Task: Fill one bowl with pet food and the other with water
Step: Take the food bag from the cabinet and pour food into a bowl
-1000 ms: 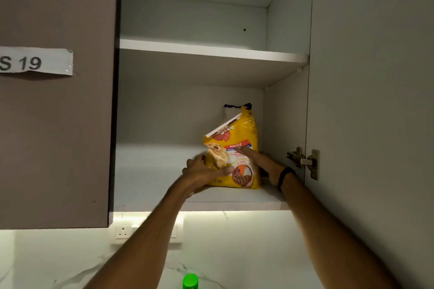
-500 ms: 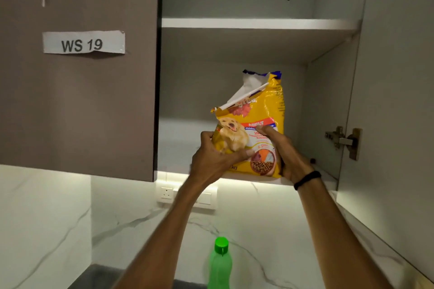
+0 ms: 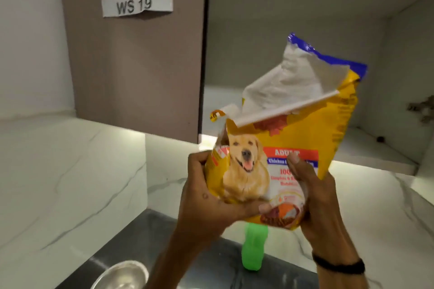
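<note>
Both hands are up in the middle of the frame with a yellow pet food bag (image 3: 303, 148) held between them. The left hand (image 3: 206, 204) is wrapped round the bag's lower left corner, fingers curled behind it and the thumb lying across the front just under the printed dog. The right hand (image 3: 314, 199) is closed on the lower right side, its thumb pressed flat against the red and blue label. A dark band (image 3: 338, 264) circles the right wrist.

The bag is clear of any surface and tilted, its top leaning toward the upper right. That top is torn open, with a white inner flap standing up and a blue edge behind it.

Behind the bag, the open cupboard (image 3: 270, 19) fills the upper right. To its left a closed brown cupboard door (image 3: 141, 65) carries a paper label (image 3: 137, 1) reading "WS 19".

Lower down, a green bottle (image 3: 253, 251) stands on the dark desk (image 3: 211, 256), right under the bag's bottom edge in the frame. At the bottom edge, left of centre, the rim of a metal bowl (image 3: 119, 275) shows, partly cut off. White marbled wall (image 3: 70, 183) runs along the left.
</note>
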